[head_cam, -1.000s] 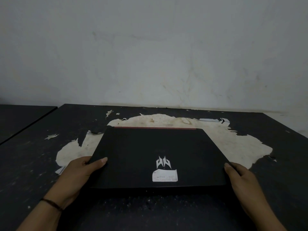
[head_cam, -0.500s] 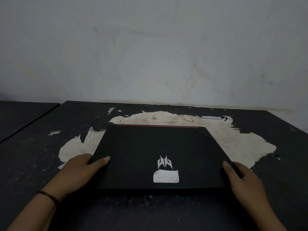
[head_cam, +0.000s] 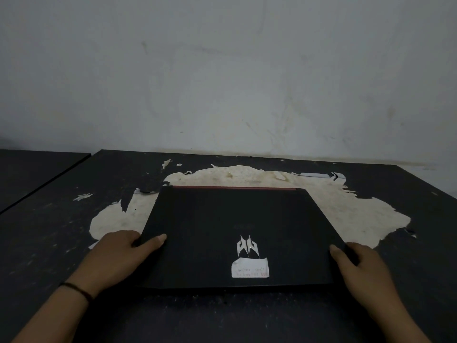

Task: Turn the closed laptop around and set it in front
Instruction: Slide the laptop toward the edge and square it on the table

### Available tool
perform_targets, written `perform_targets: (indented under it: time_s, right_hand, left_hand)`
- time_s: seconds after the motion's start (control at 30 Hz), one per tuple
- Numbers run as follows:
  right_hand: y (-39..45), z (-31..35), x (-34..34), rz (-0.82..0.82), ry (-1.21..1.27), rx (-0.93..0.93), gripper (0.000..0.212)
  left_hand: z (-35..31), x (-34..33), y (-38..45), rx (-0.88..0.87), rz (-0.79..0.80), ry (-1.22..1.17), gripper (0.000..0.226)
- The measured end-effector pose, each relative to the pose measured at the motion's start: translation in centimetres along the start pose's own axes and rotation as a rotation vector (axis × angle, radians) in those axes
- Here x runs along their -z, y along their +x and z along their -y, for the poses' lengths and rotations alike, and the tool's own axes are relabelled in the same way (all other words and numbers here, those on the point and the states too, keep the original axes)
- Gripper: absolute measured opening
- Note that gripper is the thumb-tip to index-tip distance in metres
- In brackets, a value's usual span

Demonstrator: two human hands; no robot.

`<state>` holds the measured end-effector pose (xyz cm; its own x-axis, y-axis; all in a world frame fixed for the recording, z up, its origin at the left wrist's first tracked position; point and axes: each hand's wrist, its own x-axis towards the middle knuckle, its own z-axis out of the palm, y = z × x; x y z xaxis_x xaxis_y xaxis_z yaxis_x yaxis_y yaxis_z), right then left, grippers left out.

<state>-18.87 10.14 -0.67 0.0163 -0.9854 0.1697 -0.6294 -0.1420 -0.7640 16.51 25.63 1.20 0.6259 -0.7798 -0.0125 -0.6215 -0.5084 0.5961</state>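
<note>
A closed black laptop (head_cam: 222,226) lies flat on the dark table (head_cam: 49,231), straight in front of me. Its lid carries a silver logo and a white paper label near the edge closest to me; a red strip runs along the far edge. My left hand (head_cam: 118,253) grips the laptop's left side, thumb on the lid, fingers hidden under the edge. My right hand (head_cam: 358,263) holds the right side the same way, thumb on top.
The table's black surface has peeled away in a large pale patch (head_cam: 358,214) around and behind the laptop. A white wall (head_cam: 222,82) stands right behind the table. A second dark table (head_cam: 29,174) sits at the left with a gap between.
The laptop and both hands keep nearly the same pose. The view has shifted slightly, so the laptop sits a little higher and more centred.
</note>
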Motion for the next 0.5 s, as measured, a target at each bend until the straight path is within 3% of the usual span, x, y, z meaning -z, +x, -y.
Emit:
perform_targets:
  time_s: [0.27,0.43,0.5]
  right_hand:
    - [-0.1,-0.2,-0.1,-0.015,-0.064,0.036,0.045]
    - [-0.1,0.2,0.0,-0.038,-0.070,0.034,0.035]
    - [-0.2,0.4,-0.2,-0.052,-0.072,0.035,0.032]
  left_hand:
    - [0.2,0.1,0.3,0.009,0.022,0.029,0.061]
    - [0.0,1.0,1.3,0.073,0.145,0.038,0.065]
    - [-0.5,1.5,2.0,0.080,0.111,0.080,0.067]
